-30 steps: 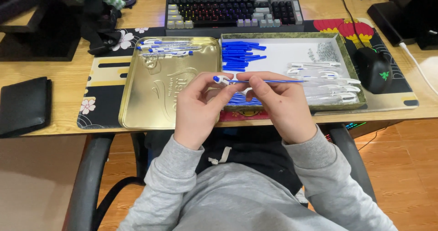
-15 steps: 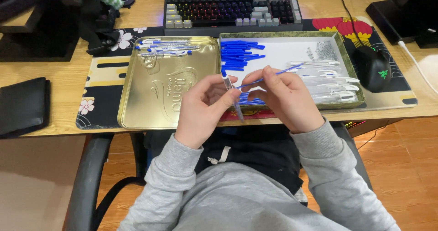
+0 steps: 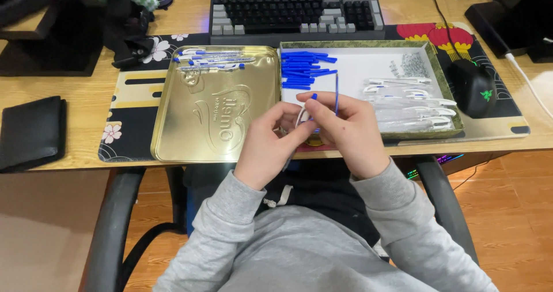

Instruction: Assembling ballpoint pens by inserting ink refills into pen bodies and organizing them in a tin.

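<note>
Pen assembly looks mid-step: the left hand [image 3: 271, 142] pinches a clear pen barrel [image 3: 301, 118] while the right hand [image 3: 354, 127] holds a thin blue refill [image 3: 336, 93] upright above the tray [image 3: 440, 78] (over the counter's near edge), which next needs careful alignment

Grey sweatshirt sleeves with ribbed cuffs, bare left hand [image 3: 269, 148], bare right hand [image 3: 351, 133], white drawstring at lower centre

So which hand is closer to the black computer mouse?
The right hand. It sits just left of the black mouse, across the white tray's clear pen barrels. The left hand is farther away, in front of the gold tin lid.
</note>
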